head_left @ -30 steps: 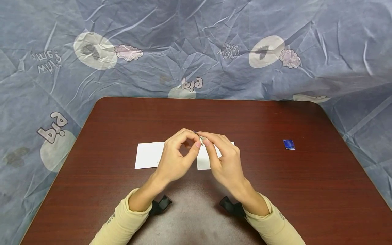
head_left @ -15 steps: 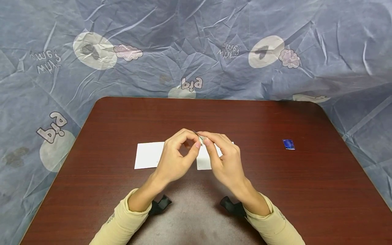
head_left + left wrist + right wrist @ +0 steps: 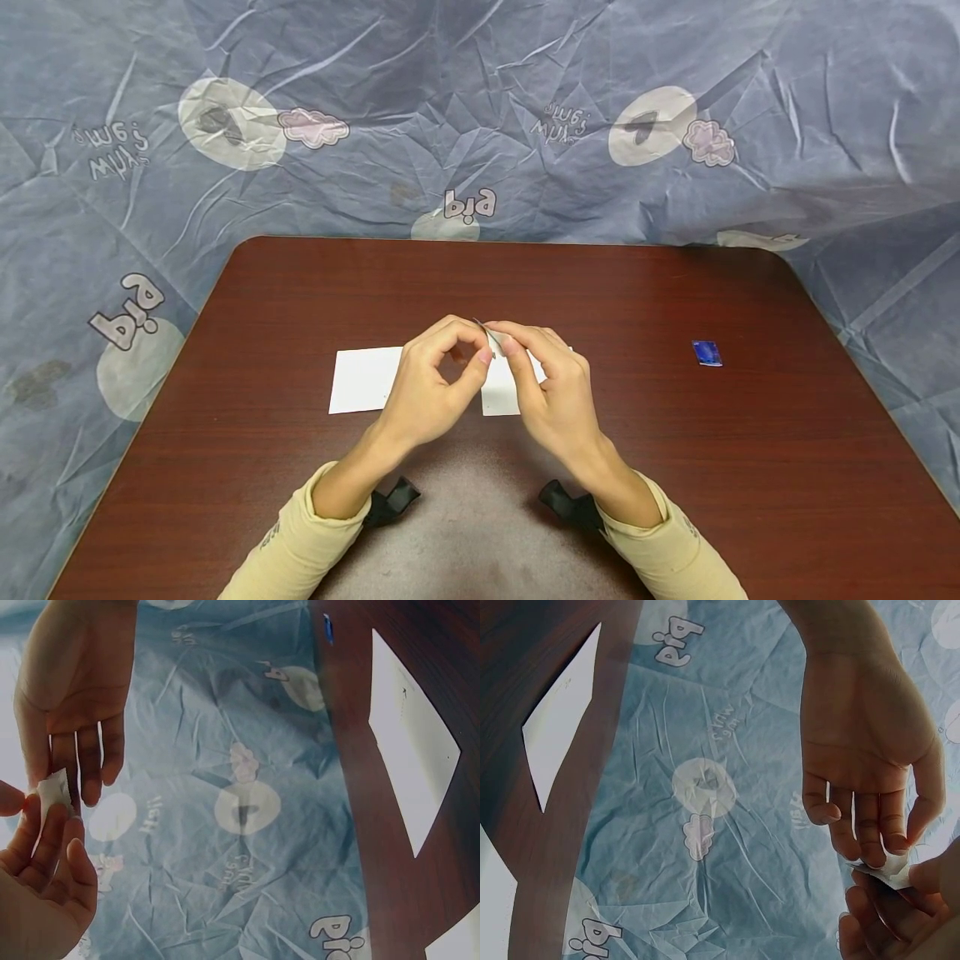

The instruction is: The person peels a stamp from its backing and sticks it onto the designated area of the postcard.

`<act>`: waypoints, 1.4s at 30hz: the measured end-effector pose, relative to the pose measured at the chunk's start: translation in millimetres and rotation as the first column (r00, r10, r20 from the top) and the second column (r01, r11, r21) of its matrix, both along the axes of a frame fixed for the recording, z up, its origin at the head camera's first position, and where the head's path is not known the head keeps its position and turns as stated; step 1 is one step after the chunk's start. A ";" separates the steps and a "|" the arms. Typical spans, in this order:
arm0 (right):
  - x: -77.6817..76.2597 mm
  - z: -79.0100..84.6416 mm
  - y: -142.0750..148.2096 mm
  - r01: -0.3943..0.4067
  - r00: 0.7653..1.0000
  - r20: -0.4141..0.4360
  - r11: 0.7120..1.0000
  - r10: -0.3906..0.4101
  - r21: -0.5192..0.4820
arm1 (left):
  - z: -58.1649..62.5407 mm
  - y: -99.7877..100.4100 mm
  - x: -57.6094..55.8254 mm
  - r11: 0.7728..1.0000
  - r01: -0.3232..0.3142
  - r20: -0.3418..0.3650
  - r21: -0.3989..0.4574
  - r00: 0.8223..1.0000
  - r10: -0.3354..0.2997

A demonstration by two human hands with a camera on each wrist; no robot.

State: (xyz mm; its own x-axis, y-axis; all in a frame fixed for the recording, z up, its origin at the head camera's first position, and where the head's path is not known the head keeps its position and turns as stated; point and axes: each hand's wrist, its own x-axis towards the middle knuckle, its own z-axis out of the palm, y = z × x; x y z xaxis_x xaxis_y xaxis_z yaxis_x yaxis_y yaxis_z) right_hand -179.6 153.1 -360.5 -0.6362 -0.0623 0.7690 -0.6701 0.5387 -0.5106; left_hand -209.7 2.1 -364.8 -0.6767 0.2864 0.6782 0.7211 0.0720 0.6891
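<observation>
Both hands are raised over the table, fingertips nearly meeting. Between them is a small thin piece, whitish on one face with a dark edge; its exact kind cannot be made out. My left hand pinches its left side between thumb and fingers. On the other side, the thumb and index finger of my right hand pinch it too. The left wrist view shows the whitish piece among the fingertips, and in the right wrist view the piece looks bent. Fingers cover much of it.
Two white sheets lie on the brown table, a left sheet and a right sheet, both partly behind the hands. Farther right lies a small flat blue square. Black straps hang under the wrists. A printed blue-grey cloth surrounds the table.
The right thumb and index finger have shifted very slightly right, and more of the piece's whitish face shows between the hands. The left hand, sheets and blue square stay put.
</observation>
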 end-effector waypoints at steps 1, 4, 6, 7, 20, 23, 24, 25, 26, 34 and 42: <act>0.2 0.3 0.1 -0.001 1.000 0.001 1.000 0.001 -0.001 | -0.1 0.0 0.0 1.000 0.001 -0.001 0.001 1.000 -0.001; 0.0 0.3 0.3 -0.005 1.000 0.001 1.000 0.005 -0.004 | -0.4 0.0 0.0 1.000 0.004 -0.004 0.003 1.000 -0.004; 0.0 0.3 0.4 -0.007 1.000 0.000 1.000 0.007 -0.006 | -0.6 0.0 -0.1 1.000 0.005 -0.005 0.005 1.000 -0.005; 0.0 0.3 0.5 -0.008 1.000 0.000 1.000 0.008 -0.007 | -0.8 0.1 -0.2 1.000 0.006 -0.004 0.005 1.000 -0.006; -0.9 -0.1 1.4 -0.029 1.000 0.006 0.999 0.029 -0.039 | -0.9 -0.4 0.6 1.000 -0.003 -0.010 0.002 1.000 0.003; -1.2 -0.1 1.7 -0.034 0.999 0.008 0.998 0.034 -0.045 | -1.5 -0.6 0.3 1.000 -0.003 -0.011 0.000 1.000 0.003; -1.0 0.1 1.8 -0.036 0.999 0.010 0.998 0.036 -0.048 | -1.5 -0.6 0.3 1.000 -0.003 -0.012 0.000 1.000 0.003; -1.1 0.2 1.9 -0.036 0.999 0.010 0.998 0.037 -0.051 | -1.6 -0.7 0.2 1.000 -0.003 -0.013 -0.002 1.000 0.003; -1.1 0.3 1.9 -0.037 0.999 0.011 0.998 0.038 -0.054 | -1.6 -0.7 0.2 1.000 -0.004 -0.014 -0.003 1.000 0.004; -0.8 0.2 1.9 -0.035 0.999 0.015 0.997 0.036 -0.070 | -0.9 -0.5 0.8 1.000 -0.003 -0.020 -0.001 1.000 0.003; -0.6 0.9 1.7 -0.053 0.997 0.047 0.993 0.058 -0.106 | -0.7 -1.0 0.8 1.000 0.006 -0.018 -0.001 1.000 -0.006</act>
State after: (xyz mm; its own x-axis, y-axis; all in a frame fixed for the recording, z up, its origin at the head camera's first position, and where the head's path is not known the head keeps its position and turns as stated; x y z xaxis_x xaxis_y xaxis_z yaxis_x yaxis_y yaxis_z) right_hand -180.2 154.8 -359.6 -0.6715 -0.0194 0.7408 -0.6699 0.4432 -0.5957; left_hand -208.8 1.1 -365.4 -0.6627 0.2907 0.6901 0.7338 0.0684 0.6759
